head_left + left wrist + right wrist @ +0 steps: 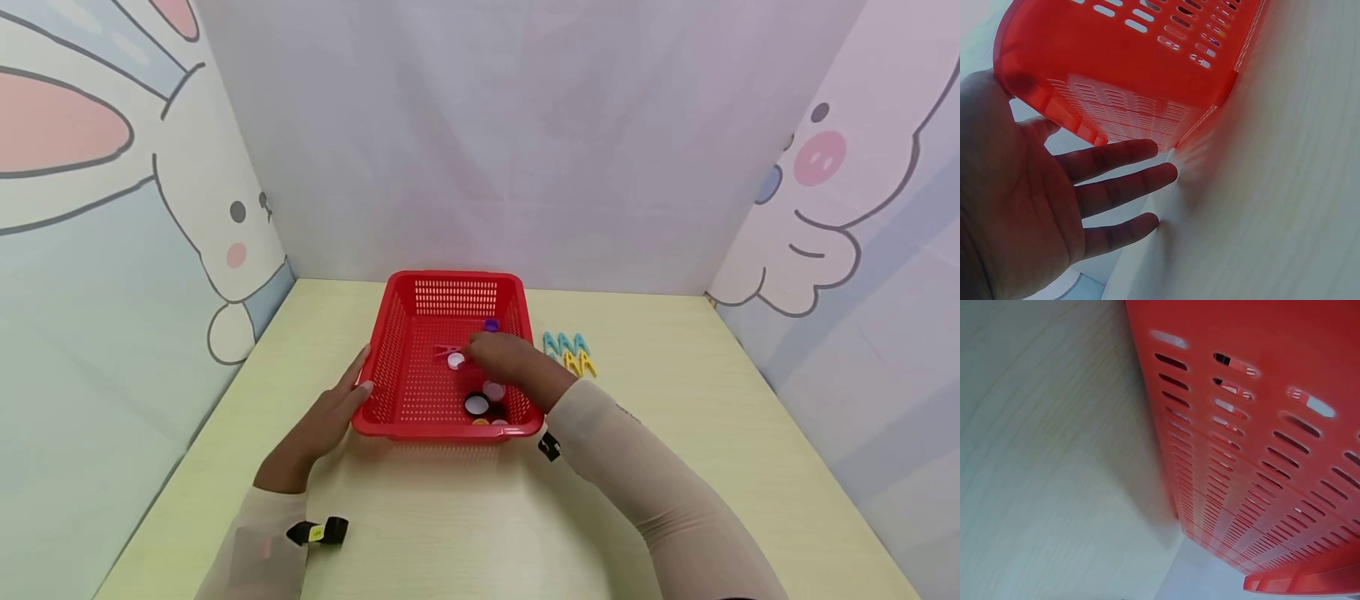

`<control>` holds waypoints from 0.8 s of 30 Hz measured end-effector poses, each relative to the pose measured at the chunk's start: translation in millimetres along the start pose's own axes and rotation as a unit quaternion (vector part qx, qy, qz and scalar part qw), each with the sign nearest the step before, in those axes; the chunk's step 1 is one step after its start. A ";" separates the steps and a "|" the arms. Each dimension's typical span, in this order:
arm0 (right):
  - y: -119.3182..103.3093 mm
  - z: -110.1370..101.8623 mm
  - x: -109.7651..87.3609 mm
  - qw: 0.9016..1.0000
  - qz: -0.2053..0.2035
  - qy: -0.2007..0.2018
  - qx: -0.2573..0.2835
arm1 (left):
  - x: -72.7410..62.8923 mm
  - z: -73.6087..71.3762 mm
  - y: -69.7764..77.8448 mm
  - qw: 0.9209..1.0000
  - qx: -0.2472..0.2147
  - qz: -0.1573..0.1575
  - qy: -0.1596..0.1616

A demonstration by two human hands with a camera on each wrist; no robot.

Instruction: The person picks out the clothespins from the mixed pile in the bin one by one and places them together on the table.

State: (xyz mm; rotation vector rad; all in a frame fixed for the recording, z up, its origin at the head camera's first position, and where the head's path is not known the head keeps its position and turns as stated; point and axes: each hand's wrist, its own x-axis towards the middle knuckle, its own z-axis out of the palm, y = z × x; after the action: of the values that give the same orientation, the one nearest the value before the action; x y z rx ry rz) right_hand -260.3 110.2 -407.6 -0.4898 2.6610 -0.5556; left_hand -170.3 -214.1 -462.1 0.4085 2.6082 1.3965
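Note:
A red basket (448, 433) with slotted walls stands on the table. My left hand (333, 414) rests against its left rim, the thumb near the rim; in the left wrist view the left hand (1022, 200) has fingers spread and straight outside the wall. Down inside the basket is my right hand (510, 358), its fingertips mostly hidden. Close by its fingers lies a pink clothespin (447, 351); whether they pinch it is unclear. A white cap (456, 361) sits just below the clothespin. The right wrist view shows only the basket's outer wall (1241, 462) and the table.
Also in the basket are a purple cap (491, 325), a black-rimmed round lid (476, 405), a pale pink cap (493, 391) and a partly hidden yellow piece (480, 422). Right of the basket, blue clothespins (566, 342) and yellow clothespins (579, 363) lie in rows on the table (675, 417).

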 end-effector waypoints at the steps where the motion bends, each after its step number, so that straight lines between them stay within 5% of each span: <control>1: 0.3 -0.1 0.3 0.999 -0.019 0.007 -0.040 | 0.1 0.0 0.2 1.000 0.000 0.001 0.000; 4: -0.1 -0.6 1.0 0.991 -0.062 0.020 -0.120 | 0.1 -0.2 0.7 1.000 0.001 0.002 0.000; 8: -2.7 -1.0 1.0 0.984 -0.079 0.019 -0.155 | 0.2 -0.3 0.3 1.000 0.001 0.000 -0.001; 18: -5.7 -4.4 -1.0 0.983 -0.103 0.030 -0.149 | -0.5 -0.1 1.9 1.000 -0.001 -0.003 -0.007; 24: -6.6 -8.8 -7.3 0.975 -0.143 0.070 -0.156 | 0.0 0.2 0.8 1.000 -0.001 -0.002 -0.003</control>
State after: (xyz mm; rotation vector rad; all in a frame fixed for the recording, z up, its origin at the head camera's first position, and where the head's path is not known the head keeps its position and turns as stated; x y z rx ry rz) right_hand -256.1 110.1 -395.1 -0.9690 2.8455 -0.2554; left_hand -170.2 -213.5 -461.5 0.4055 2.6005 1.3941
